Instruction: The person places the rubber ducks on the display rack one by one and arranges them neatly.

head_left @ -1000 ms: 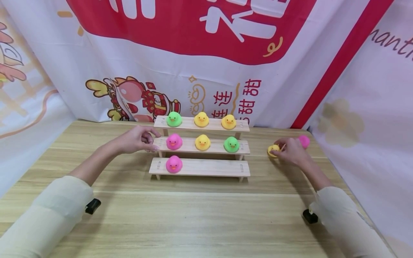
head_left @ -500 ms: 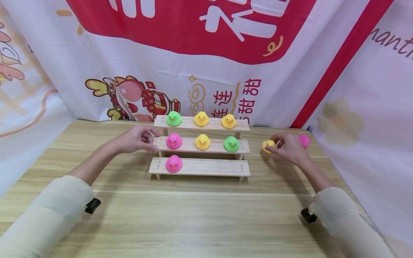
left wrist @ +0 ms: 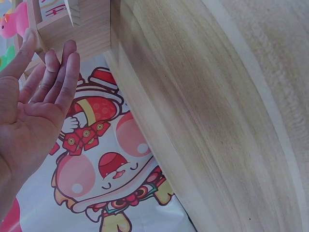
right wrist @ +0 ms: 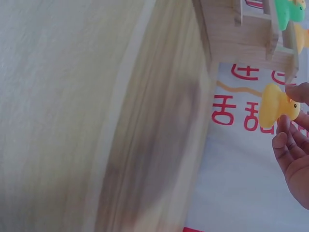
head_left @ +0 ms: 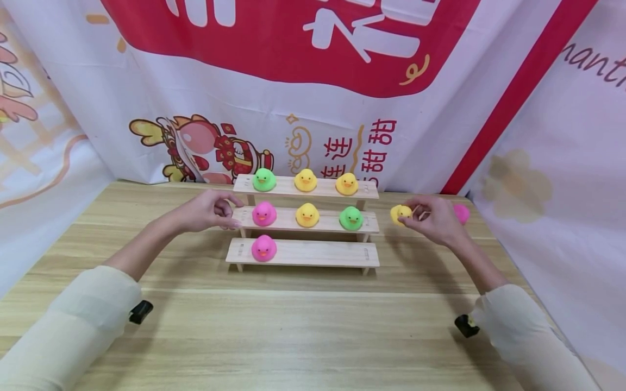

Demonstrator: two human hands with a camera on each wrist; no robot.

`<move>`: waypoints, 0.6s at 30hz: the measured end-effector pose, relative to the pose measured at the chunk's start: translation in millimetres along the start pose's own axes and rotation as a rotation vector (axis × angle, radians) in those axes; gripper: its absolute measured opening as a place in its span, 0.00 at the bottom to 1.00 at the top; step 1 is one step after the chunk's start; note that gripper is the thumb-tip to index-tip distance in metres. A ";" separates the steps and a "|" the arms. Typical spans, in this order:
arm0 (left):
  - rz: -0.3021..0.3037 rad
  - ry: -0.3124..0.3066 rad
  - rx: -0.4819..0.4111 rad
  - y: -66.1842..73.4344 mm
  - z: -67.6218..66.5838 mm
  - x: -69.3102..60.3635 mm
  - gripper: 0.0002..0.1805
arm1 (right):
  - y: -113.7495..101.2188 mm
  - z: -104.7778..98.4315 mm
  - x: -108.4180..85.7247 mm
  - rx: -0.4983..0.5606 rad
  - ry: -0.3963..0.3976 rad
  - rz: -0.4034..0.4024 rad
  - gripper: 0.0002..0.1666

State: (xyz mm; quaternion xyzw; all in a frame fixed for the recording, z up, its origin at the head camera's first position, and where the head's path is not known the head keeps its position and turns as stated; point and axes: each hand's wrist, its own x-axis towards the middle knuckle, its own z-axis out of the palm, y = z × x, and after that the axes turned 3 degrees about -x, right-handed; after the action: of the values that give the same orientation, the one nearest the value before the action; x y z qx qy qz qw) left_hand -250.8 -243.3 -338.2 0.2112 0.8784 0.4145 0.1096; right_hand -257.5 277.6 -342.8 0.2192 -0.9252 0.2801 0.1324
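My right hand (head_left: 437,218) pinches a yellow rubber duck (head_left: 398,214) between thumb and fingers, lifted off the table to the right of a three-step wooden display stand (head_left: 325,254). The right wrist view shows that duck (right wrist: 271,107) tipped on its side from there. At the stand's other end, my left hand (head_left: 207,212) holds the middle shelf's left tip, its thumb and fingertips on either side. Green, yellow and yellow ducks sit on the top shelf; pink, yellow and green on the middle one. The bottom shelf bears one pink duck (head_left: 264,248) at its left.
Another pink duck (head_left: 461,214) lies on the table behind my right hand, partly hidden by it. Printed cloth (head_left: 293,125) hangs at the back and sides of the wooden table (head_left: 293,331).
My right hand has raised the yellow duck from the table and carried it a little left toward the stand. The left hand and the ducks on the shelves stay where they were.
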 end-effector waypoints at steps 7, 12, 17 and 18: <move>0.001 0.002 0.004 0.5 -0.1 -0.5 0.24 | -11.1 -4.0 0.4 0.051 0.045 -0.044 0.15; 0.000 0.002 -0.005 0.0 -0.1 -0.4 0.24 | -17.8 -6.8 0.5 0.089 0.096 -0.101 0.13; 0.004 0.001 -0.016 0.3 0.0 -0.5 0.24 | -28.1 -9.1 -0.5 0.119 0.091 -0.113 0.13; 0.005 0.001 -0.019 0.2 0.1 -0.4 0.24 | -30.3 -9.4 -0.7 0.123 0.089 -0.117 0.13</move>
State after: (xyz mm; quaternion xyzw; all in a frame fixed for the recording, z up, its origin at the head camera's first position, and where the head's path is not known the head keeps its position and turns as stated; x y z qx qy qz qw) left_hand -250.4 -243.3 -338.1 0.2120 0.8741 0.4229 0.1102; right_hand -241.2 260.5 -321.5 0.2680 -0.8851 0.3376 0.1758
